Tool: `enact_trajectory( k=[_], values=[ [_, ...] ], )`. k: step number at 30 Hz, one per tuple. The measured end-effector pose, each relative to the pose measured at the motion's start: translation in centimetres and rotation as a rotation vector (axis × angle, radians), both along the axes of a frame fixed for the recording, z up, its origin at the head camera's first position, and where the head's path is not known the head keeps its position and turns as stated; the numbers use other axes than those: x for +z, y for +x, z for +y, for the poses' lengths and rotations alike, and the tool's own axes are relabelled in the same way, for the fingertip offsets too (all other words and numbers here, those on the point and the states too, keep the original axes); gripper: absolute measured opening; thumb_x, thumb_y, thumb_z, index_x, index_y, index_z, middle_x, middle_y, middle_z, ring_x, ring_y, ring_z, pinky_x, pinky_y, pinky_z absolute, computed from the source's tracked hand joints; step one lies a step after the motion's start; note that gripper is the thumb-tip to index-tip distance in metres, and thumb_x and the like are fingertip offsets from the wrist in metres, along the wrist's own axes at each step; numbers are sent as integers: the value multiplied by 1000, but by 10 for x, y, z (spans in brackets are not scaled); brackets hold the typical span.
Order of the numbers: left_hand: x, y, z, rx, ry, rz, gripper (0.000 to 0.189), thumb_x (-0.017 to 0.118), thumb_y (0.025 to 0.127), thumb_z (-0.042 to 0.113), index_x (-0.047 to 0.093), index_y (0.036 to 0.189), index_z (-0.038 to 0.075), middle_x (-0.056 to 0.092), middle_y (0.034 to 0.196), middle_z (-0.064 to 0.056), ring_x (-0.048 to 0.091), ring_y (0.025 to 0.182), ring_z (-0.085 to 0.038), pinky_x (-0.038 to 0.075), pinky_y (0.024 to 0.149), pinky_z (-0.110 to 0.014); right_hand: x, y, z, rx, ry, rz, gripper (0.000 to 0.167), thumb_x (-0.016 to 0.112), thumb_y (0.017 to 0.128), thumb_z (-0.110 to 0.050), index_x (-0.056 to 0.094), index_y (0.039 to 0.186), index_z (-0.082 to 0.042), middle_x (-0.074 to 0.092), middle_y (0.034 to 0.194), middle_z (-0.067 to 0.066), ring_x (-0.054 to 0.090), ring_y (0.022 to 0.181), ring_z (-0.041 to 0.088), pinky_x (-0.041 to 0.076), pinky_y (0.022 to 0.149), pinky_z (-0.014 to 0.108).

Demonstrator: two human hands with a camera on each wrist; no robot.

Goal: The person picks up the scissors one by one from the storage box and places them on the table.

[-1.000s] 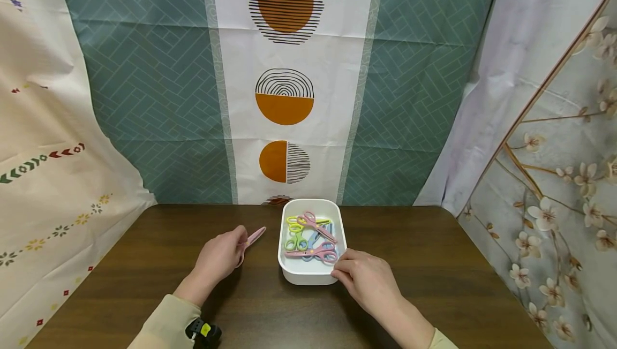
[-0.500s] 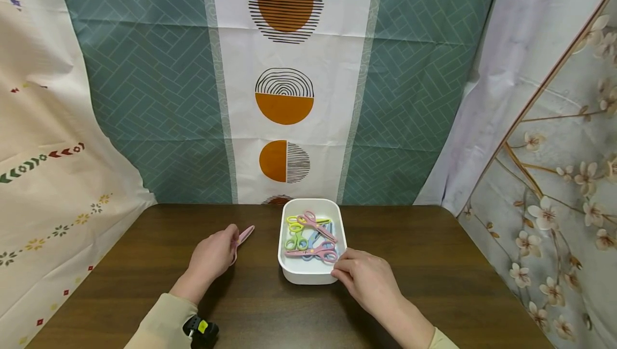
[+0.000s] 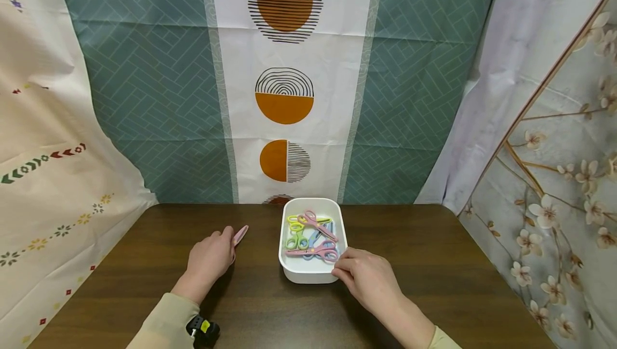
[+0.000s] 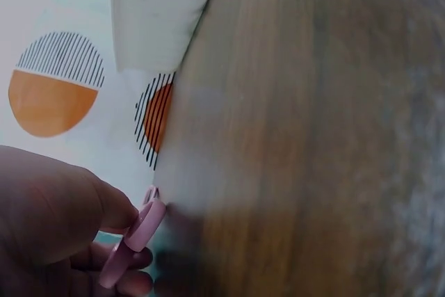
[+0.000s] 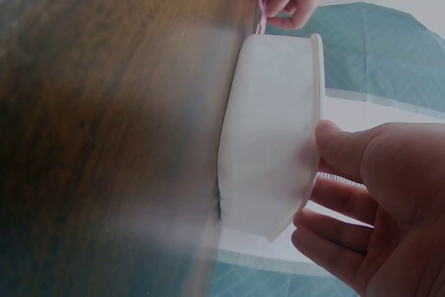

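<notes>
Left of the white plastic box (image 3: pixel 309 277), my left hand (image 3: pixel 210 257) holds a pair of pink scissors (image 3: pixel 240 235) low over the table. Its thumb and fingers pinch the pink handle (image 4: pixel 147 226) in the left wrist view; the fingers cover part of the scissors. My right hand (image 3: pixel 368 278) grips the box's near right corner, thumb outside and fingertips at the rim. Inside the box lie several children's scissors: yellow ones (image 3: pixel 295 226), green ones (image 3: pixel 296 241), blue ones (image 3: pixel 312 240), and two pink pairs, one upper (image 3: pixel 310 221) and one lower (image 3: pixel 320 252).
The brown wooden table (image 3: pixel 260 311) extends on both sides of the box. A patterned cloth (image 3: pixel 289 70) hangs along its back edge. Pale cloths flank it, a cream one (image 3: pixel 53 177) at left and a flowered one (image 3: pixel 554 231) at right. A black wrist strap (image 3: pixel 203 332) sits on my left wrist.
My left hand has drawn a little to the left with the pink scissors, away from the box. The right hand and the box have stayed in place.
</notes>
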State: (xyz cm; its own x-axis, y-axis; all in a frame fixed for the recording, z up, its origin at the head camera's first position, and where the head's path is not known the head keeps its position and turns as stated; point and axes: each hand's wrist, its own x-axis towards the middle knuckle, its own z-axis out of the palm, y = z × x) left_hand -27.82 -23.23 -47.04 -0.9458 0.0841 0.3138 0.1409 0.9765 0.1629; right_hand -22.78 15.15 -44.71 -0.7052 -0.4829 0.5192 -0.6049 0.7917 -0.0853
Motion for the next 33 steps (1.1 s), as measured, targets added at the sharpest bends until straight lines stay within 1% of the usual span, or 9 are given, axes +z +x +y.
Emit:
enact_trajectory(
  k=[5,6,11,12,13,22,26,29,33],
  values=[
    [-3,-2,-1,17,-69,13,17,75,100,13,63,107,2,64,81,-14,66,69,-36,55,63,-57,0,0,0,-5,0,-10,8,92,92,-29,86,92,-24,72,94,-12,70,85,11,59,72,36],
    [-9,-7,-4,13,-75,35,18,75,99,15,63,106,3,63,79,-13,66,68,-36,55,63,-59,1,0,0,-2,-1,-7,8,93,91,-28,86,92,-24,72,93,-12,70,84,11,59,71,35],
    [-8,-5,-3,39,-88,43,18,74,100,17,65,106,4,64,81,-15,67,72,-40,53,67,-60,2,0,0,14,-2,5,7,92,92,-26,86,92,-23,72,94,-12,70,85,11,59,71,35],
    [-7,-3,-2,43,-89,49,18,74,100,17,65,106,4,64,81,-15,67,72,-40,53,67,-60,3,0,0,18,-2,8,6,92,92,-25,86,92,-23,72,94,-12,70,85,11,59,71,36],
    [-1,2,2,53,-91,31,17,75,100,16,66,107,3,65,84,-16,68,75,-41,52,69,-59,3,0,0,21,-2,9,6,92,92,-25,86,92,-24,72,94,-12,70,85,11,59,71,36],
    [1,5,1,71,-77,34,19,76,97,18,68,108,3,66,91,-19,67,83,-44,51,75,-65,2,0,-1,28,-10,21,8,92,91,-25,85,90,-25,71,93,-14,70,84,10,58,69,36],
    [5,13,3,50,-109,67,22,79,98,23,70,108,4,66,92,-17,66,84,-42,51,77,-64,3,1,-1,25,-5,19,8,93,91,-25,85,90,-24,71,93,-14,70,84,10,58,69,36],
    [7,25,7,17,-147,82,25,83,98,28,73,107,6,68,93,-14,66,85,-39,52,79,-63,3,2,-1,19,3,18,8,93,91,-25,85,90,-24,71,93,-13,70,85,10,58,69,35],
    [9,41,9,-28,-178,88,28,86,97,34,76,109,11,72,102,-11,69,93,-38,52,87,-65,3,2,-1,17,8,20,8,93,91,-26,85,91,-24,71,94,-13,70,86,10,59,71,35]
  ],
)
